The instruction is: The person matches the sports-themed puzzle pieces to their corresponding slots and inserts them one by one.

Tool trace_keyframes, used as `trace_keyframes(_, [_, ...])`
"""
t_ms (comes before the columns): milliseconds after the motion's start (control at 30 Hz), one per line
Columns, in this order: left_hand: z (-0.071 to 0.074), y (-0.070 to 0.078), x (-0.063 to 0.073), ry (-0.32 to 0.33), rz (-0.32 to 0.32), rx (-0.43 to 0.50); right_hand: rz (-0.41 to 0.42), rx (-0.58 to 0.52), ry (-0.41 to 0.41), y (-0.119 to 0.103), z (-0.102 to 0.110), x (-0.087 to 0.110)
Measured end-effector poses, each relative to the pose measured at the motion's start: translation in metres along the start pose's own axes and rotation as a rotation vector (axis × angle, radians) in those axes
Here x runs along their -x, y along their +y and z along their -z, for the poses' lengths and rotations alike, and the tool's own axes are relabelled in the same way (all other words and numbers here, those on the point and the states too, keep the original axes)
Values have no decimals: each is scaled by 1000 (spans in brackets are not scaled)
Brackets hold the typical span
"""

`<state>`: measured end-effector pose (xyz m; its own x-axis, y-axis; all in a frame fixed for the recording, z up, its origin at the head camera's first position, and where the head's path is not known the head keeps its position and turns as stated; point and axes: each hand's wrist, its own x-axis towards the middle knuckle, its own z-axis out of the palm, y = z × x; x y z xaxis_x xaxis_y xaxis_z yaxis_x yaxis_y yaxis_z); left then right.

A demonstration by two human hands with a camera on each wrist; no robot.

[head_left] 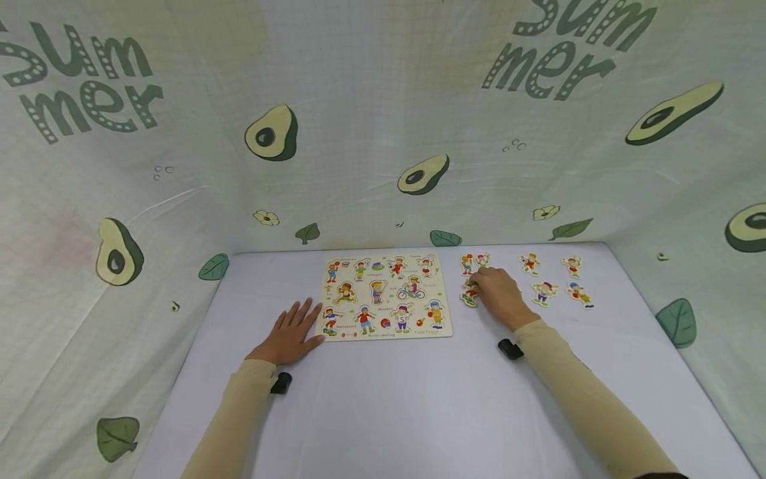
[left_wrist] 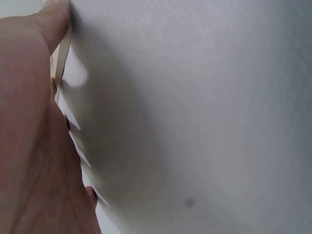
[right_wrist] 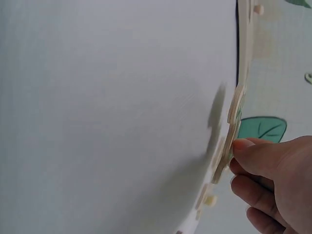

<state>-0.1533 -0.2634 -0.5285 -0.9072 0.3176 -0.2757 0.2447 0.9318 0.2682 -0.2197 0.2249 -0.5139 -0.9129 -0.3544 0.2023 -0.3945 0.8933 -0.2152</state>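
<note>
My left hand [head_left: 290, 336] rests on the table with its fingers spread, the thumb and fingertips at the left edge of a wooden puzzle board [head_left: 443, 283]. The board is printed with cartoon children playing sports. To the right of the board, my right hand [head_left: 499, 296] pinches a thin wooden puzzle piece [head_left: 469, 297] between thumb and fingers. In the right wrist view this puzzle piece [right_wrist: 227, 146] is tilted, seen edge-on, with a shadow on the table beside it. The fingers partly cover its picture.
Just beyond my right hand lie two more pieces, a left one [head_left: 467, 264] and a right one [head_left: 482, 260]. Farther right are several loose pieces, among them a batter figure [head_left: 544, 293] and a blue-capped figure [head_left: 579, 295]. A printed cloth [head_left: 359, 133] hangs behind the white table [head_left: 383, 406].
</note>
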Motion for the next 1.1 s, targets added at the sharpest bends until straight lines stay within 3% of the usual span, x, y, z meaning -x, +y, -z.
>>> trace_keyframes(467, [1, 1, -2, -17, 11, 1, 170, -53, 117, -48, 7, -10])
trace_keyframes(1100, [0, 2, 1, 5, 7, 4, 309, -48, 105, -115, -5, -27])
